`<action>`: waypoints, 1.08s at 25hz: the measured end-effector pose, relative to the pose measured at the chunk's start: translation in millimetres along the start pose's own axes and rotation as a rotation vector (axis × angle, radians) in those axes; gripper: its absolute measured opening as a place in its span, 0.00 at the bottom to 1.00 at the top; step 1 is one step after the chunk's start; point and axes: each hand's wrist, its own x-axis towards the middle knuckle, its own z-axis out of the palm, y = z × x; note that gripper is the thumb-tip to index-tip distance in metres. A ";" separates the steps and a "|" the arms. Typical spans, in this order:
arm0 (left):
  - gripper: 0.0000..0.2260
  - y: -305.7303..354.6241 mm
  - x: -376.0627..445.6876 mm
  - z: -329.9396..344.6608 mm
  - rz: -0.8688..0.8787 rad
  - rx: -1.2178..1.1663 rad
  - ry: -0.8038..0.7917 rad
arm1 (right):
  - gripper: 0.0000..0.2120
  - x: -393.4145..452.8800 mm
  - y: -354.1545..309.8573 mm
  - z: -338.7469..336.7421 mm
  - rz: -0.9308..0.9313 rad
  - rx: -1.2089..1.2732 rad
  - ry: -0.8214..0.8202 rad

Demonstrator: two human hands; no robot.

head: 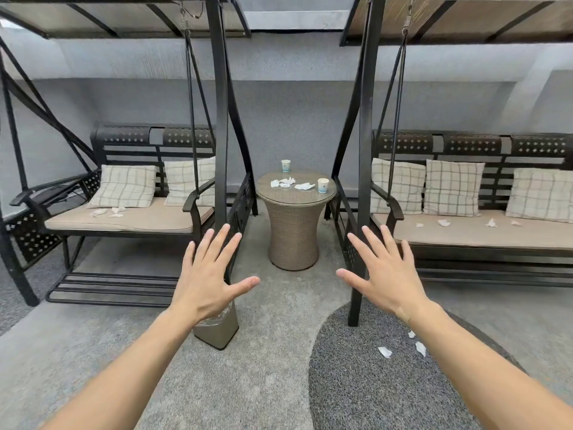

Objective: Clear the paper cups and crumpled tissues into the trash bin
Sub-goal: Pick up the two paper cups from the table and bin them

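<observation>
Littering wicker table point(296, 193): two paper cups point(285, 166), three crumpled tissues point(286, 182).

I see white cups point(322, 185) with blue-green print, white tissues point(304, 186) on a tan woven table point(294, 231), cream pillows point(452, 187) checked in grey, black swing frames point(220, 119), a speckled dark grey rug point(372, 383), a beige bin point(218, 332)
</observation>
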 end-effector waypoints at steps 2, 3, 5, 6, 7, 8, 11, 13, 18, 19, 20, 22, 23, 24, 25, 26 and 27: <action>0.42 -18.9 28.4 13.2 -0.016 -0.011 -0.028 | 0.41 32.9 -8.6 9.4 0.004 -0.018 -0.007; 0.42 -28.2 45.8 21.1 -0.014 0.002 -0.037 | 0.41 50.1 -12.1 13.6 0.006 -0.040 -0.009; 0.42 -46.7 79.0 36.4 -0.009 -0.011 -0.082 | 0.41 83.1 -15.5 25.6 0.024 -0.044 -0.022; 0.42 -55.1 95.4 42.2 -0.005 -0.016 -0.107 | 0.41 99.3 -15.5 31.1 0.038 -0.050 -0.023; 0.42 -62.7 110.2 48.4 -0.006 -0.026 -0.131 | 0.41 112.4 -13.6 37.0 0.049 -0.058 -0.025; 0.42 -69.5 124.4 55.3 -0.015 -0.044 -0.163 | 0.40 124.8 -11.4 44.1 0.061 -0.059 -0.036; 0.43 -79.4 167.6 80.3 -0.017 -0.054 -0.197 | 0.40 163.3 -3.0 66.5 0.095 -0.059 -0.048; 0.43 -80.6 197.3 102.1 -0.021 -0.056 -0.211 | 0.41 193.0 6.1 84.0 0.090 -0.054 -0.062; 0.44 -73.5 279.3 158.4 -0.036 -0.054 -0.220 | 0.40 281.4 43.4 130.5 0.072 0.006 -0.060; 0.44 -71.1 296.2 168.3 -0.042 -0.062 -0.212 | 0.40 299.4 53.4 137.4 0.067 0.020 -0.054; 0.44 -67.1 316.3 178.5 -0.058 -0.069 -0.209 | 0.39 320.2 66.5 142.9 0.066 0.033 -0.054; 0.43 -59.3 352.9 195.2 -0.090 -0.086 -0.202 | 0.39 357.9 90.6 150.9 0.062 0.057 -0.043; 0.44 -55.3 370.2 202.3 -0.101 -0.094 -0.204 | 0.39 376.8 101.3 154.0 0.051 0.060 -0.044; 0.44 -52.2 386.3 209.4 -0.113 -0.101 -0.213 | 0.39 394.0 110.5 157.3 0.044 0.060 -0.054; 0.44 -50.0 404.7 217.2 -0.130 -0.109 -0.219 | 0.39 414.0 120.0 161.2 0.038 0.067 -0.068; 0.43 -49.2 420.6 224.4 -0.141 -0.115 -0.225 | 0.39 431.3 127.4 165.4 0.029 0.072 -0.078; 0.43 -49.3 435.2 231.4 -0.149 -0.116 -0.224 | 0.40 447.0 133.7 170.0 0.020 0.074 -0.084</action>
